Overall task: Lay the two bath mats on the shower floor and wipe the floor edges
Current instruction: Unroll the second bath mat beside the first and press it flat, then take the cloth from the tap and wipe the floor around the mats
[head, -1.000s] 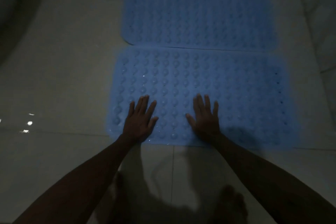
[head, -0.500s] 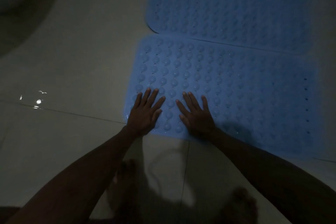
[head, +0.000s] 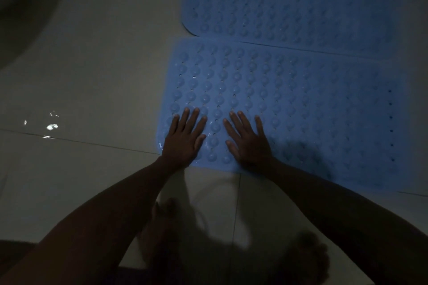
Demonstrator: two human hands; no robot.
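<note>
Two blue bubbled bath mats lie flat side by side on the pale tiled shower floor (head: 97, 81). The near mat (head: 301, 109) touches the far mat (head: 289, 0) along its long edge. My left hand (head: 185, 139) lies flat, fingers spread, on the near mat's front left corner. My right hand (head: 249, 141) lies flat beside it, close to the mat's front edge. Neither hand holds anything. The room is dim.
My two bare feet (head: 162, 233) stand on the tiles just in front of the near mat. A wet glint (head: 51, 126) shows on the floor at left, by a grout line. A dark curved shape (head: 20, 2) fills the upper left corner.
Both hands have slid left along the near mat's front edge toward its left corner and drawn closer together. The view has shifted left, so the mats sit further right.
</note>
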